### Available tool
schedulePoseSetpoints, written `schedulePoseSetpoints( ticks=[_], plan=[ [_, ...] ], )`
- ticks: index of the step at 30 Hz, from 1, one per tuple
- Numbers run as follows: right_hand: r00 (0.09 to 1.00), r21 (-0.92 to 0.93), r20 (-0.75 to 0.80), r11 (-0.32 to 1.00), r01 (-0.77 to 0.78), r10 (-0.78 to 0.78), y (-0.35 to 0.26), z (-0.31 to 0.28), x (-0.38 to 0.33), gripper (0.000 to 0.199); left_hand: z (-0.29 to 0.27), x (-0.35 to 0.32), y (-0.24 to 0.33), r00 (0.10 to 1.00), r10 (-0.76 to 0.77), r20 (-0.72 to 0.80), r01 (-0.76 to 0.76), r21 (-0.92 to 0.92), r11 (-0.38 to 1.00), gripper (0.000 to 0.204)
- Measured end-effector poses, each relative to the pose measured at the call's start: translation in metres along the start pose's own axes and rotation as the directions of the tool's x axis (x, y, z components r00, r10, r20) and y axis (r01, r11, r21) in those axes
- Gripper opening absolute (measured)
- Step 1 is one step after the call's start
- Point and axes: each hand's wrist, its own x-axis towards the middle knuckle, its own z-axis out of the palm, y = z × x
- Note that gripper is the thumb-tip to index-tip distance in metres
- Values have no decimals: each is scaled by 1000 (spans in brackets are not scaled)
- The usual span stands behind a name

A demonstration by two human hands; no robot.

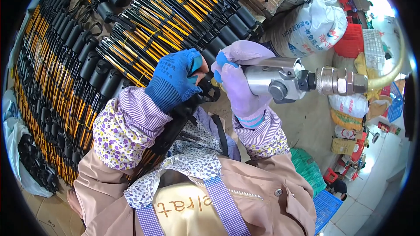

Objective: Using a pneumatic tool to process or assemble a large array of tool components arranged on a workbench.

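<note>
My right hand [238,78], in a lilac glove, is wrapped round a silver air screwdriver [274,81] with a brass-coloured hose fitting at its end. The tool lies level, its working end toward my left hand. My left hand [173,76], in a blue knit glove with bare fingertips, is closed on a black-handled rod [176,124] that runs down under my left forearm. Between both hands, a small black end piece [211,93] of the rod shows close to the tool's tip. The exact contact there is hidden by my fingers.
Bundled orange and black rods [170,15] with black handles lie beyond my hands. More rod bundles [57,83] fill the left side. White woven sacks [313,26] and red crates [350,39] stand right. A pale air hose [389,81] curves up at the right.
</note>
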Motion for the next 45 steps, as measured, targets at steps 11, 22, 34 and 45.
schedulePoseSetpoints(
  ticks=[11,22,34,45],
  plan=[
    [986,-83,71,984,156,-150,16,-1,4,22,-5,2,8,998,-55,32,54,14,998,19],
    [995,204,94,977,-64,45,-24,6,7,21,-37,-5,28,952,-285,113,294,-593,750,14],
    [994,84,91,995,-60,52,-9,2,-30,25,-8,-51,32,968,-251,-30,240,-208,948,18],
    [996,40,63,997,-61,58,-20,-4,-30,22,13,-55,31,971,238,-20,-199,481,854,47]
  ],
)
